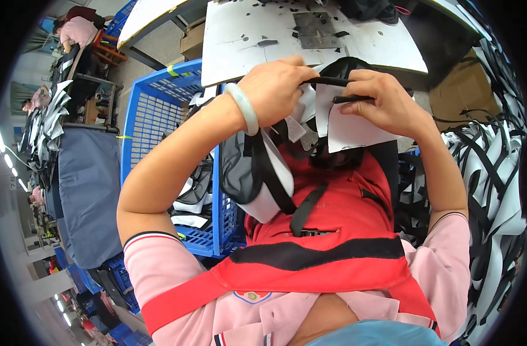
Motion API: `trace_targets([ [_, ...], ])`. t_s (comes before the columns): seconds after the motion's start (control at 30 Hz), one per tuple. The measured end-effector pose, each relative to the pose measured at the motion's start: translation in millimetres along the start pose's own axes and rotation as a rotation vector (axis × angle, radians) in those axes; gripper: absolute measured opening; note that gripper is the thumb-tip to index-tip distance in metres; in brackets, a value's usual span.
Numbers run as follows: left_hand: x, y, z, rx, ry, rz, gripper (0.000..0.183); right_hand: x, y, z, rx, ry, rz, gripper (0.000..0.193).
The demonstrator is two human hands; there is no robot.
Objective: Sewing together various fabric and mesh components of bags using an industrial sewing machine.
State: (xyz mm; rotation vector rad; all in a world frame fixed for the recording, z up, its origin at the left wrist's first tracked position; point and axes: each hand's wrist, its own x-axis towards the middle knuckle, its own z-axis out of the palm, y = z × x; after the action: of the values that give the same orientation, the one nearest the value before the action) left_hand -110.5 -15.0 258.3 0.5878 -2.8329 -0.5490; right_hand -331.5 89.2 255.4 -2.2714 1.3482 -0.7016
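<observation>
A narrow black strap (331, 81) stretches between my two hands, just in front of the table edge. My left hand (278, 89), with a pale bangle at the wrist, is closed on the strap's left part. My right hand (384, 104) pinches its right part, and a short black end (347, 100) sticks out from between thumb and fingers. Below them hang white fabric panels (355, 128), partly covered by my right hand. A grey, white and black sewn piece (257, 173) lies over my lap at the left, against my red apron (350, 202).
A white worktable (240, 46) with black scraps and a metal plate (315, 32) stands ahead. At my left is a blue plastic basket (154, 109) of fabric pieces. White and black strips (488, 184) hang at the right. Another person (78, 32) works far left.
</observation>
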Motion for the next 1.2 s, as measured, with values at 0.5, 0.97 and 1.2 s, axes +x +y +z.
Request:
trace_targets([
  [0.5,57.5,-28.1,-15.7,-0.996,0.107,-0.301,0.019,20.1,32.5,-60.8,0.142,0.051,0.142,0.03],
  [0.97,119.9,-89.8,11.0,-0.953,0.201,-0.377,0.03,60.9,106.1,-61.6,0.107,0.05,0.36,0.043],
  [1.2,129.9,-101.8,14.0,-0.956,0.203,-0.381,0.032,70.1,108.6,-67.2,0.1,0.01,0.423,0.038],
])
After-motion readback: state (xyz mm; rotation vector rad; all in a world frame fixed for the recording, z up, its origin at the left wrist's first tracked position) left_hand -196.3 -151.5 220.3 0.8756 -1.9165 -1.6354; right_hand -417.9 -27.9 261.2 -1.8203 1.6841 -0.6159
